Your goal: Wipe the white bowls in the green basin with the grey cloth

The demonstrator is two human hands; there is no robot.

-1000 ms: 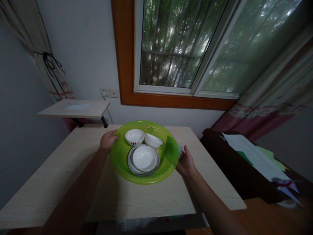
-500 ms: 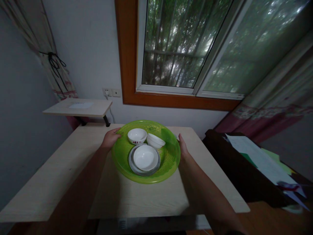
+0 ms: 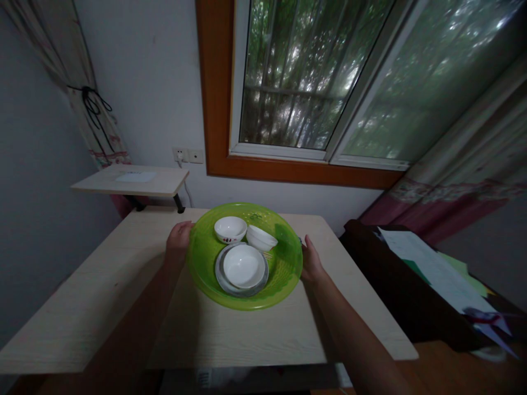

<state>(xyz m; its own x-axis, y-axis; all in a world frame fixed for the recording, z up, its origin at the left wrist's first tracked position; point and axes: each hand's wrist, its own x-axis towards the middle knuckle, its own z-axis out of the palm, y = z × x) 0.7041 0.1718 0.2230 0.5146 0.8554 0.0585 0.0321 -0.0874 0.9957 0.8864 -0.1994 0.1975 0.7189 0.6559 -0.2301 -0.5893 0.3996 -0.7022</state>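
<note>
A round green plastic basin [image 3: 242,303] rests on the pale wooden table. In it a white bowl [image 3: 244,266] sits on a grey-rimmed plate [image 3: 221,281]. Behind these stand an upright white bowl [image 3: 230,229] with a red pattern and a tilted white bowl [image 3: 262,238]. Ends of chopsticks [image 3: 267,255] poke out beside the plate. My left hand [image 3: 178,241] is at the basin's left edge, fingers extended and thumb off the rim. At the right edge is my right hand [image 3: 312,261], thumb raised apart from the rim; its other fingers are partly hidden by the basin.
The table [image 3: 263,340] reaches back to the wall below the window. A small raised shelf [image 3: 160,184] with a white paper stands at the back left. Right of the table, a dark brown piece of furniture [image 3: 379,280] bears papers [image 3: 428,263].
My left hand has slid outward, its thumb coming off the basin's rim. My right hand has shifted slightly down and outward. The basin stays almost where it was.
</note>
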